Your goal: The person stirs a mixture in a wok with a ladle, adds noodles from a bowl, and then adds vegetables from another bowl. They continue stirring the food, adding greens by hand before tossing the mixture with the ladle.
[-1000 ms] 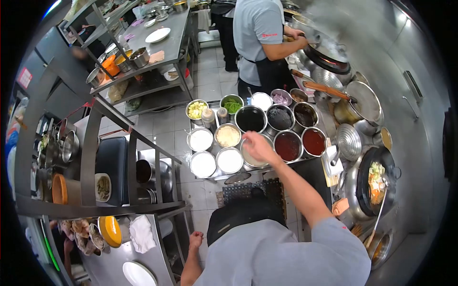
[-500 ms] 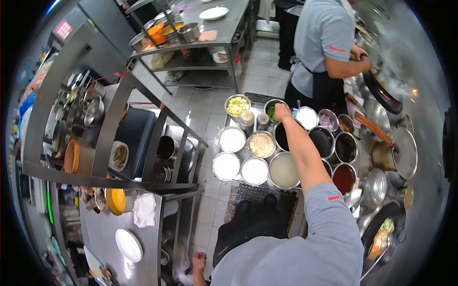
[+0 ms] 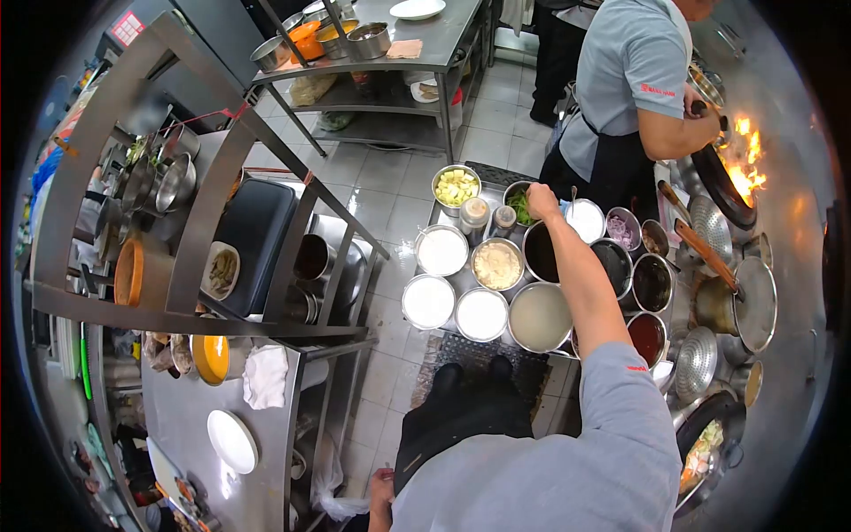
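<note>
My right hand (image 3: 542, 202) reaches down to the metal pot of green leafy vegetables (image 3: 520, 207), fingers curled together at its right side. Their tips are hidden, so what they hold cannot be made out. Beside this pot stand two shakers (image 3: 474, 211) and a pot of pale yellow chunks (image 3: 456, 187). Nearer me are a pot of minced garlic-like pieces (image 3: 497, 264), a pot of cloudy liquid (image 3: 540, 317) and several pots of white contents (image 3: 428, 301). My left hand (image 3: 381, 488) hangs low by my side, fingers curled in, with nothing visible in them.
A co-worker (image 3: 634, 89) stands ahead at the right, holding a wok (image 3: 722, 186) with tall flames (image 3: 747, 160). Another wok with food (image 3: 705, 452) sits at my right. A metal shelf frame (image 3: 177, 324) and a steel table (image 3: 168, 390) stand at my left.
Flames have risen at the co-worker's wok. My view has shifted slightly. My right hand remains at the pot of greens, and more of the greens shows beside it.
</note>
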The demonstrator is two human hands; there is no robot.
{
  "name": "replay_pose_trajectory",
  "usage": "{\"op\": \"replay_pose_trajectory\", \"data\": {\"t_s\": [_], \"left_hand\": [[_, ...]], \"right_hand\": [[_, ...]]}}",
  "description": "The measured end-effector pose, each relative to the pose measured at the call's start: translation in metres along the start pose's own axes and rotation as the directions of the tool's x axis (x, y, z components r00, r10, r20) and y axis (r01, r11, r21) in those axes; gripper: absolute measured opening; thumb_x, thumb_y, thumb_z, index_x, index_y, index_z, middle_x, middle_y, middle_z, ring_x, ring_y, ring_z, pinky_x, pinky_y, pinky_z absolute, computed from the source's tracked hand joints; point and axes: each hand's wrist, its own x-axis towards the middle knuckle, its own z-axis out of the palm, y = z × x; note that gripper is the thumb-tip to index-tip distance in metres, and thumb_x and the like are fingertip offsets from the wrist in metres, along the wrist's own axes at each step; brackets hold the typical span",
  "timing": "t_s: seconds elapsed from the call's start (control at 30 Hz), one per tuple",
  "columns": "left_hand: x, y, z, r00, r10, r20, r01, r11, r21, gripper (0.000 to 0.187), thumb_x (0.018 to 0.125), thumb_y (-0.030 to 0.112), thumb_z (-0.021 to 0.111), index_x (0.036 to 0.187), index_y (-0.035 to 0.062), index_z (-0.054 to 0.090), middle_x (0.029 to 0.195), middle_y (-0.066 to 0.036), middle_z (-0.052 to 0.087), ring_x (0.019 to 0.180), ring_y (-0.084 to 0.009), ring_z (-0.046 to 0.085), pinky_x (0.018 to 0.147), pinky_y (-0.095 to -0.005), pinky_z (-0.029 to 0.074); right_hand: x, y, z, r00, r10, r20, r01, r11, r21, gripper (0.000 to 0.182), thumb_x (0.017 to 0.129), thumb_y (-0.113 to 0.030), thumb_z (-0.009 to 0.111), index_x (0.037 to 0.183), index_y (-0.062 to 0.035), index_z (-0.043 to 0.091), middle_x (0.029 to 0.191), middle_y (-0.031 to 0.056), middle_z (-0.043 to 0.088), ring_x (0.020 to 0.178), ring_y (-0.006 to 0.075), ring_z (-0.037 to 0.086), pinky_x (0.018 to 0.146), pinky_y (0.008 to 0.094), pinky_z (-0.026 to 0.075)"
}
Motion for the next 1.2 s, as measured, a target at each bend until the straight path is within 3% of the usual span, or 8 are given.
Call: {"op": "replay_pose_trajectory", "data": {"t_s": [0.27, 0.37, 0.7, 0.8, 0.93, 1.0, 1.13, 1.2], "left_hand": [[0.050, 0.029, -0.034, 0.999, -0.047, 0.020, 0.044, 0.991, 0.126, 0.029, 0.064, 0.009, 0.069, 0.088, -0.0004, 0.057, 0.081, -0.010, 0.063, 0.077, -0.0188, 0.059, 0.072, -0.0281, 0.047], [0.060, 0.033, -0.047, 1.000, -0.014, 0.021, 0.011, 0.989, 0.145, 0.029, 0.064, 0.009, 0.070, 0.088, 0.0001, 0.057, 0.082, -0.010, 0.063, 0.077, -0.0185, 0.059, 0.072, -0.0279, 0.047], [0.093, -0.008, -0.081, 0.991, -0.053, 0.125, 0.044, 0.996, 0.080, 0.028, 0.063, 0.009, 0.071, 0.087, 0.0011, 0.059, 0.083, -0.009, 0.063, 0.074, -0.0168, 0.058, 0.068, -0.0272, 0.047], [0.095, -0.005, -0.091, 0.991, -0.056, 0.123, 0.044, 0.994, 0.096, 0.027, 0.063, 0.008, 0.071, 0.087, 0.0018, 0.059, 0.082, -0.009, 0.063, 0.073, -0.0169, 0.058, 0.066, -0.0271, 0.046], [0.105, 0.005, -0.100, 0.989, -0.035, 0.141, 0.019, 0.993, 0.113, 0.026, 0.064, 0.007, 0.070, 0.087, 0.0024, 0.059, 0.080, -0.008, 0.062, 0.071, -0.0156, 0.057, 0.064, -0.0268, 0.046], [0.118, 0.005, -0.103, 0.979, -0.033, 0.201, 0.019, 0.998, 0.068, 0.026, 0.064, 0.006, 0.070, 0.087, 0.0032, 0.059, 0.077, -0.007, 0.061, 0.067, -0.0143, 0.056, 0.061, -0.0266, 0.046], [0.139, 0.028, -0.105, 0.943, -0.003, 0.333, -0.019, 0.998, 0.064, 0.026, 0.063, 0.004, 0.069, 0.086, 0.0032, 0.058, 0.074, -0.006, 0.060, 0.063, -0.0136, 0.055, 0.058, -0.0261, 0.045], [0.156, 0.044, -0.097, 0.937, -0.107, 0.332, 0.045, 0.981, 0.189, 0.024, 0.065, 0.000, 0.066, 0.086, 0.0020, 0.057, 0.072, -0.006, 0.060, 0.061, -0.0135, 0.055, 0.056, -0.0258, 0.045]], "right_hand": [[-0.019, 0.001, -0.025, 0.993, -0.033, -0.114, 0.057, 0.976, 0.212, 0.017, 0.061, 0.001, 0.051, 0.073, 0.0005, 0.061, 0.077, 0.0258, 0.058, 0.080, 0.0389, 0.058, 0.072, 0.0423, 0.046], [-0.022, 0.001, -0.023, 0.973, 0.049, -0.226, 0.024, 0.950, 0.311, 0.015, 0.060, -0.001, 0.053, 0.074, 0.0024, 0.060, 0.073, 0.0226, 0.059, 0.075, 0.0344, 0.060, 0.068, 0.0381, 0.046], [-0.036, -0.007, -0.017, 0.908, 0.038, -0.417, 0.070, 0.968, 0.241, 0.019, 0.063, 0.000, 0.052, 0.080, 0.0015, 0.061, 0.078, 0.0228, 0.060, 0.078, 0.0361, 0.059, 0.069, 0.0387, 0.046], [-0.042, -0.012, -0.024, 0.883, 0.097, -0.459, 0.049, 0.954, 0.297, 0.018, 0.066, -0.002, 0.055, 0.081, 0.0011, 0.062, 0.077, 0.0213, 0.061, 0.076, 0.0331, 0.061, 0.068, 0.0373, 0.047], [-0.044, -0.010, -0.028, 0.823, 0.250, -0.510, -0.005, 0.901, 0.433, 0.013, 0.070, -0.006, 0.061, 0.081, 0.0015, 0.062, 0.074, 0.0126, 0.063, 0.068, 0.0194, 0.061, 0.064, 0.0310, 0.049], [-0.047, -0.025, -0.037, 0.849, 0.497, -0.181, 0.013, 0.323, 0.946, 0.009, 0.074, 0.000, 0.060, 0.083, 0.0015, 0.060, 0.075, 0.0080, 0.060, 0.066, 0.0156, 0.058, 0.060, 0.0276, 0.051], [-0.079, -0.043, -0.072, 0.852, 0.499, -0.155, 0.168, 0.019, 0.986, 0.010, 0.076, 0.003, 0.060, 0.084, -0.0010, 0.055, 0.081, 0.0050, 0.053, 0.073, 0.0150, 0.055, 0.061, 0.0276, 0.054], [-0.105, -0.043, -0.087, 0.857, 0.495, -0.144, 0.251, -0.156, 0.955, 0.011, 0.075, 0.002, 0.061, 0.083, -0.0039, 0.056, 0.082, 0.0038, 0.055, 0.073, 0.0137, 0.055, 0.062, 0.0288, 0.053]]}}
